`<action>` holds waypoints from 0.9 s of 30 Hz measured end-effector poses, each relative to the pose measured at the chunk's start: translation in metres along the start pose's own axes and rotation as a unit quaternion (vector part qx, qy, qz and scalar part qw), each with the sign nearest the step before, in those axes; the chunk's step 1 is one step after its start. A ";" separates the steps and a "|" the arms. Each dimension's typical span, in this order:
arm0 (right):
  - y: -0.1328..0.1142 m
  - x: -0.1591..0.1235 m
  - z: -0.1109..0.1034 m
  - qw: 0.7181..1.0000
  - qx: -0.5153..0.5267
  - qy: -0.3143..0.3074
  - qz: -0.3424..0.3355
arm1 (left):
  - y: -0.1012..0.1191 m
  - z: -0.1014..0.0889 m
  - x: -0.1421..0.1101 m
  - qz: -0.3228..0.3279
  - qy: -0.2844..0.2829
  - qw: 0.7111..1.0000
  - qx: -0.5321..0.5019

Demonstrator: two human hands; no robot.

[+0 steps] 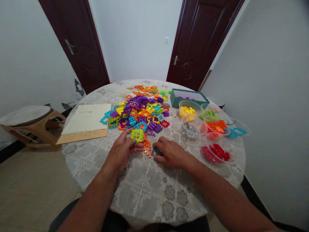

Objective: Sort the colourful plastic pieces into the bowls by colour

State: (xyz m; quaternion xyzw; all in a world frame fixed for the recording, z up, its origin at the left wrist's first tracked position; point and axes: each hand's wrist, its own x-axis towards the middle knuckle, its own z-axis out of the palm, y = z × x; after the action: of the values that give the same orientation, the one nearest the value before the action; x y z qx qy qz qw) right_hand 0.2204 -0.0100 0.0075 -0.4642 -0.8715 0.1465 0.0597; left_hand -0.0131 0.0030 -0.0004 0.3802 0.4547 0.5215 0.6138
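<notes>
My left hand (122, 146) holds a lime-green square building piece (137, 136) with toothed edges and a cut-out window, pinched between thumb and fingers. Just to its right, an orange triangular building piece (147, 149) lies between my two hands. My right hand (170, 152) rests on the table beside that triangle, its fingers curled inward. A dark grey patch shows between its thumb and fingers; whether this is a piece or the cloth's pattern is unclear. Beyond both hands spreads a heap of mixed plastic building pieces (142, 111) in purple, orange, blue, yellow and green.
Right of the heap stand clear bowls of sorted pieces: yellow (188, 110), grey (190, 129), orange (216, 126) and red (219, 152). Behind them is a green box (174, 99). Papers (84, 117) lie at the left on the patterned tablecloth (145, 193). A stool (33, 119) stands left of the table.
</notes>
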 end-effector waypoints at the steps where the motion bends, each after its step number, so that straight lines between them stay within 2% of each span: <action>1: 0.001 0.000 -0.001 1.000 0.008 0.002 0.010 | 0.001 0.000 0.000 -0.001 0.000 1.000 0.003; 5: 0.007 -0.002 -0.010 0.998 0.051 0.017 0.027 | 0.001 0.001 0.001 -0.007 0.000 1.000 0.014; 7: 0.011 -0.002 -0.016 0.996 0.085 0.015 0.004 | 0.001 0.001 0.001 -0.008 0.002 1.000 0.018; 9: 0.016 -0.003 -0.022 0.992 0.117 0.039 -0.019 | 0.001 0.000 0.002 -0.005 0.002 1.000 0.020; 11: 0.024 -0.004 -0.029 0.986 0.117 0.119 -0.013 | 0.000 0.000 0.002 -0.003 0.001 1.000 0.024; 13: 0.034 -0.006 -0.035 0.971 0.070 0.228 0.025 | 0.000 -0.001 0.001 -0.003 0.000 1.000 0.031; 15: 0.048 -0.009 -0.041 0.946 0.000 0.316 0.078 | 0.000 0.000 0.001 -0.004 0.002 0.999 0.039; 17: 0.065 -0.013 -0.046 0.918 -0.070 0.366 0.138 | -0.001 0.000 0.002 -0.006 0.004 0.999 0.042; 20: 0.086 -0.020 -0.050 0.881 -0.148 0.390 0.221 | -0.001 0.001 0.002 -0.005 0.007 0.999 0.049; 22: 0.092 -0.023 -0.051 0.871 -0.170 0.392 0.244 | -0.001 0.001 0.002 -0.001 0.003 0.999 0.052; 24: 0.088 -0.021 -0.050 0.875 -0.160 0.396 0.229 | -0.001 0.000 0.002 -0.002 -0.008 0.999 0.053; 27: 0.063 -0.012 -0.043 0.899 -0.090 0.401 0.152 | -0.002 -0.001 0.002 -0.009 -0.031 0.998 0.053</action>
State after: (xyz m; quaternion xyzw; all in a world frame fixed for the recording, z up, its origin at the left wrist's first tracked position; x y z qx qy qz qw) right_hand 0.2878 0.0216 0.0297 -0.6138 -0.7023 -0.1241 0.3386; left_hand -0.0134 0.0044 -0.0027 0.4242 0.4652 0.4793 0.6114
